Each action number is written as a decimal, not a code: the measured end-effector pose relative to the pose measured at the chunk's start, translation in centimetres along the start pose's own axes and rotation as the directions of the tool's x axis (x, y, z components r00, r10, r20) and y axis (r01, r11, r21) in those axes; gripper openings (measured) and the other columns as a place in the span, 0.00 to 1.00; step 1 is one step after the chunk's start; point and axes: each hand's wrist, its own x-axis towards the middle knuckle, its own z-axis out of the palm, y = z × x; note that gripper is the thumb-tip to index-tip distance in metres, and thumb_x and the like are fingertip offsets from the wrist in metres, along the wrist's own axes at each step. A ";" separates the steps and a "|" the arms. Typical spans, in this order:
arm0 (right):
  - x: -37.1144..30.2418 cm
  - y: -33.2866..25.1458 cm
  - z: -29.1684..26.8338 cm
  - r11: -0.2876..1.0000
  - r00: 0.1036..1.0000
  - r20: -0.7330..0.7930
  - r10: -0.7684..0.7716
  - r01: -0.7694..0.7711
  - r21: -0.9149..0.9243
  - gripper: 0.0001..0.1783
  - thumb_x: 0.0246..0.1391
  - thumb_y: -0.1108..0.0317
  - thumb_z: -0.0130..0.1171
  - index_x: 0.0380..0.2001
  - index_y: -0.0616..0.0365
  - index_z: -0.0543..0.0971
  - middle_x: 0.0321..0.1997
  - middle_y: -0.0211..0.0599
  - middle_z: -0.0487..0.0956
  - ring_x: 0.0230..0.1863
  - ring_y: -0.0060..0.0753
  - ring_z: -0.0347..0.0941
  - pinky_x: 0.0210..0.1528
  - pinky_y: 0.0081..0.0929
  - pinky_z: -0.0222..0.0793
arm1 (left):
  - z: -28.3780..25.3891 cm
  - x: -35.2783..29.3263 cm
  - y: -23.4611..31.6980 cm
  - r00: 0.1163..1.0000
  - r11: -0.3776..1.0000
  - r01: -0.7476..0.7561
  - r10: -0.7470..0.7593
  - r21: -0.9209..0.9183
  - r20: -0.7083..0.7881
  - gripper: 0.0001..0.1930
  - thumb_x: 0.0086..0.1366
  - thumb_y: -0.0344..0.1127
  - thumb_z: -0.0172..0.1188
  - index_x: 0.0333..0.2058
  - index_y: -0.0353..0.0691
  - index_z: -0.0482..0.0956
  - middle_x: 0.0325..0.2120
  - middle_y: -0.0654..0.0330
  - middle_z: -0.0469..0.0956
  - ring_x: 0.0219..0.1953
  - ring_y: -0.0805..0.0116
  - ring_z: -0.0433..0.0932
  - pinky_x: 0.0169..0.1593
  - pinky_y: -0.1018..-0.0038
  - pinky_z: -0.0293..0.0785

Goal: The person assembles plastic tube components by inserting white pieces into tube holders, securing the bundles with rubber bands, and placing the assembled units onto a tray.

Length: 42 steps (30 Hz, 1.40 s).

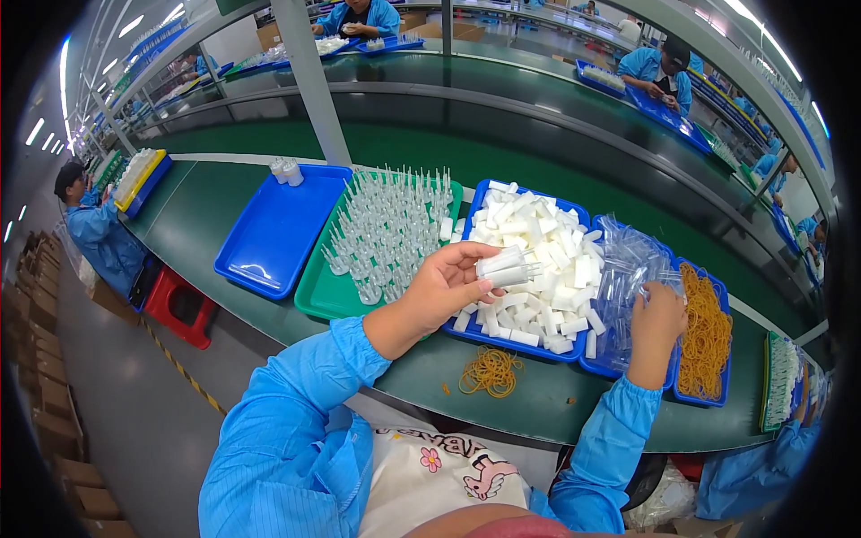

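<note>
My left hand [453, 285] is closed round a small bundle of white cylindrical pieces [505, 267] with thin clear tips pointing right, held above a blue tray heaped with white foam-like blocks [538, 309]. To the right, my right hand [659, 318] reaches into a blue tray of clear plastic sleeves [628, 260]. Its fingers are bent down together over the pile, and what they grip, if anything, I cannot make out. Left of the blocks stands a green tray [314, 299] of clear spiked plastic parts [390, 224], points up.
A blue tray [278, 238] at the left has a few white pieces at its far corner. Yellow rubber bands [704, 336] fill a right-hand tray; a loose clump [490, 372] lies on the green bench in front. Beyond runs a green conveyor [502, 143]. Co-workers sit around.
</note>
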 end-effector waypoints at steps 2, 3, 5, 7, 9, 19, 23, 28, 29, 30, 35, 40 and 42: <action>0.0 0.0 0.1 1.000 0.999 -0.035 -0.019 0.019 0.009 0.13 0.50 0.69 0.65 0.41 0.55 0.82 0.46 0.41 0.80 0.51 0.51 0.72 0.57 0.51 0.62 | 0.1 0.0 -0.1 0.999 0.998 -0.044 0.045 0.042 -0.022 0.25 0.64 0.22 0.58 0.60 0.33 0.67 0.57 0.47 0.72 0.48 0.62 0.80 0.46 0.72 0.81; 0.1 0.2 0.4 1.000 0.999 -0.033 -0.022 0.022 0.013 0.13 0.50 0.69 0.65 0.41 0.55 0.82 0.46 0.41 0.80 0.51 0.51 0.72 0.57 0.51 0.62 | 0.1 -0.1 0.0 0.999 0.998 -0.044 0.045 0.045 -0.027 0.25 0.64 0.22 0.58 0.60 0.33 0.67 0.57 0.47 0.72 0.48 0.62 0.80 0.46 0.72 0.81; 0.5 0.8 0.7 0.963 0.958 -0.248 -0.144 0.193 0.188 0.11 0.51 0.74 0.64 0.40 0.58 0.82 0.43 0.38 0.79 0.45 0.41 0.74 0.48 0.38 0.69 | 0.4 -0.1 0.2 0.998 0.998 -0.058 0.059 0.017 -0.034 0.23 0.66 0.22 0.57 0.59 0.33 0.70 0.54 0.52 0.75 0.47 0.67 0.80 0.47 0.73 0.79; 0.4 -0.1 1.2 0.810 0.951 -0.291 -0.100 0.248 0.532 0.09 0.53 0.75 0.63 0.39 0.60 0.81 0.42 0.36 0.78 0.40 0.34 0.74 0.41 0.30 0.70 | 0.5 -0.1 0.0 0.997 0.998 -0.068 0.068 0.018 -0.039 0.22 0.66 0.22 0.57 0.59 0.33 0.70 0.54 0.52 0.75 0.47 0.68 0.79 0.47 0.73 0.79; 0.0 -1.9 1.3 0.535 0.950 -0.311 -0.041 0.284 0.796 0.08 0.55 0.77 0.62 0.39 0.62 0.80 0.40 0.34 0.78 0.36 0.26 0.73 0.34 0.22 0.70 | 0.3 0.0 0.0 0.996 0.997 -0.074 0.075 0.022 -0.045 0.22 0.66 0.22 0.57 0.59 0.33 0.71 0.54 0.53 0.75 0.47 0.69 0.79 0.47 0.73 0.78; -3.3 -8.8 1.8 -0.265 0.973 0.085 -0.214 -0.142 0.954 0.09 0.60 0.78 0.57 0.44 0.64 0.76 0.52 0.43 0.76 0.32 0.24 0.75 0.31 0.18 0.71 | -0.5 0.5 -0.3 0.987 0.985 -0.159 0.159 0.074 0.007 0.18 0.65 0.23 0.59 0.54 0.36 0.76 0.59 0.52 0.69 0.52 0.64 0.76 0.46 0.72 0.80; -4.3 -8.0 1.3 -0.282 0.969 0.151 -0.197 -0.204 0.937 0.11 0.61 0.77 0.56 0.47 0.64 0.75 0.50 0.44 0.79 0.38 0.30 0.79 0.34 0.19 0.74 | -0.1 0.4 -0.9 0.979 0.972 -0.202 0.198 0.122 0.047 0.16 0.65 0.23 0.59 0.52 0.35 0.78 0.51 0.57 0.71 0.43 0.71 0.76 0.43 0.75 0.80; -4.6 -7.4 3.1 -0.213 0.945 0.194 -0.264 -0.253 0.944 0.12 0.61 0.76 0.56 0.47 0.66 0.74 0.45 0.48 0.82 0.43 0.37 0.81 0.37 0.24 0.78 | -0.9 0.0 -2.0 0.984 0.979 -0.175 0.177 0.106 -0.008 0.15 0.64 0.22 0.59 0.50 0.34 0.78 0.46 0.58 0.71 0.42 0.70 0.76 0.42 0.74 0.80; -5.0 -7.2 2.9 -0.218 0.951 0.180 -0.253 -0.237 0.947 0.12 0.61 0.76 0.57 0.47 0.66 0.75 0.45 0.48 0.82 0.43 0.38 0.82 0.37 0.24 0.78 | -0.4 -0.3 -1.9 0.985 0.978 -0.167 0.171 0.125 -0.023 0.15 0.63 0.21 0.60 0.50 0.34 0.78 0.46 0.58 0.72 0.42 0.69 0.77 0.42 0.73 0.80; -4.8 -7.6 2.7 -0.219 0.955 0.171 -0.243 -0.226 0.949 0.12 0.61 0.75 0.57 0.47 0.66 0.75 0.45 0.49 0.82 0.44 0.39 0.82 0.37 0.25 0.78 | -0.4 -0.3 -1.5 0.985 0.980 -0.163 0.168 0.111 -0.045 0.16 0.62 0.20 0.60 0.49 0.34 0.79 0.44 0.58 0.73 0.41 0.69 0.77 0.41 0.73 0.80; -3.9 -8.2 1.9 -0.239 0.960 0.041 -0.277 -0.110 0.965 0.13 0.63 0.72 0.57 0.49 0.66 0.75 0.47 0.49 0.81 0.45 0.39 0.81 0.43 0.27 0.79 | -0.2 0.7 0.0 0.985 0.979 -0.165 0.170 0.117 -0.032 0.17 0.61 0.20 0.61 0.49 0.32 0.79 0.43 0.58 0.72 0.41 0.68 0.78 0.41 0.74 0.82; -4.5 -8.3 2.0 -0.236 0.961 0.021 -0.276 -0.089 0.968 0.12 0.62 0.74 0.58 0.47 0.67 0.76 0.45 0.52 0.82 0.44 0.41 0.82 0.44 0.29 0.81 | -0.2 0.6 -0.3 0.987 0.982 -0.161 0.160 0.098 0.018 0.16 0.61 0.21 0.63 0.49 0.32 0.79 0.42 0.58 0.71 0.42 0.68 0.78 0.42 0.74 0.82; -4.6 -8.3 2.0 -0.215 0.958 0.010 -0.287 -0.075 0.974 0.12 0.62 0.75 0.58 0.47 0.67 0.76 0.45 0.52 0.82 0.44 0.41 0.82 0.43 0.29 0.81 | -0.2 0.6 -0.4 0.986 0.981 -0.167 0.164 0.102 0.038 0.16 0.61 0.22 0.63 0.49 0.32 0.79 0.41 0.58 0.71 0.42 0.68 0.77 0.42 0.74 0.82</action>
